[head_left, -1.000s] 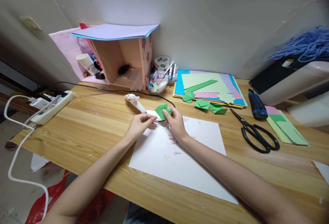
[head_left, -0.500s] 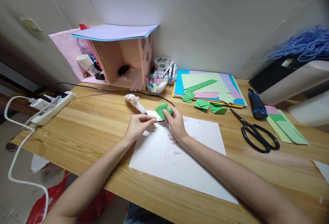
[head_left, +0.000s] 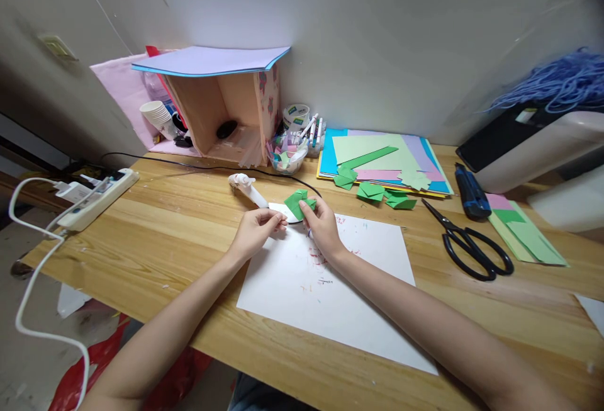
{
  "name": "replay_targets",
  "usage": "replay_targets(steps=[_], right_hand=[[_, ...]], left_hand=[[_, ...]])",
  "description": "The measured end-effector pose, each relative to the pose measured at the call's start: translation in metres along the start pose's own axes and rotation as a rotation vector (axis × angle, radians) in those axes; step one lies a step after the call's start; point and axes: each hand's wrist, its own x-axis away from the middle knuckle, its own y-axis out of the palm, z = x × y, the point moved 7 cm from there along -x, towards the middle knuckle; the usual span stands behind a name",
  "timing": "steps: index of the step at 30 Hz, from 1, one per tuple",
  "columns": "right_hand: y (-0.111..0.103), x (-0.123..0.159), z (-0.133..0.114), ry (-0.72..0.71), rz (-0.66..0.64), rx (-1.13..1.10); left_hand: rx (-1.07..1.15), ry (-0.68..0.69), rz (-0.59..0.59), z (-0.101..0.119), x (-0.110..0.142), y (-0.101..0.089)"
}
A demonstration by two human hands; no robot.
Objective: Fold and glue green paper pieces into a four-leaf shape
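Note:
My right hand (head_left: 324, 225) pinches a folded green paper piece (head_left: 297, 204) between thumb and fingers, above the far edge of a large white sheet (head_left: 325, 310). Close on its left, my left hand (head_left: 258, 230) is closed in a pinch; whatever its fingertips hold, if anything, is too small to make out. Below the green piece shows a white rounded piece (head_left: 278, 208) with a dark curved edge, partly covered by the hands. Just beyond my left hand lies a white glue gun (head_left: 248, 189). Coloured marks dot the white sheet.
Black scissors (head_left: 472, 248) and a blue utility knife (head_left: 472, 192) lie right. Folded green pieces (head_left: 370, 191) sit before stacked coloured paper (head_left: 330, 146). A cardboard box (head_left: 212, 109), a bowl of scraps (head_left: 287, 158) and a power strip (head_left: 101, 198) stand farther back and left.

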Motion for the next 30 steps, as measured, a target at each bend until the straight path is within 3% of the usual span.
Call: replay_targets(steps=[8,16,23,30], right_hand=[[0.0,0.0,0.0,0.003,0.002,-0.006],[0.001,-0.001,0.001,0.003,-0.018,-0.021],[0.012,0.002,-0.004,-0.021,-0.134,-0.001],[0.017,0.004,0.002,0.023,-0.202,0.006]], left_hand=[[-0.035,-0.051,-0.012,-0.002,0.002,0.002],[-0.05,0.025,-0.018,-0.001,-0.001,0.0],[0.032,0.082,-0.062,0.001,-0.002,0.005],[-0.015,0.085,-0.02,0.003,-0.003,0.0]])
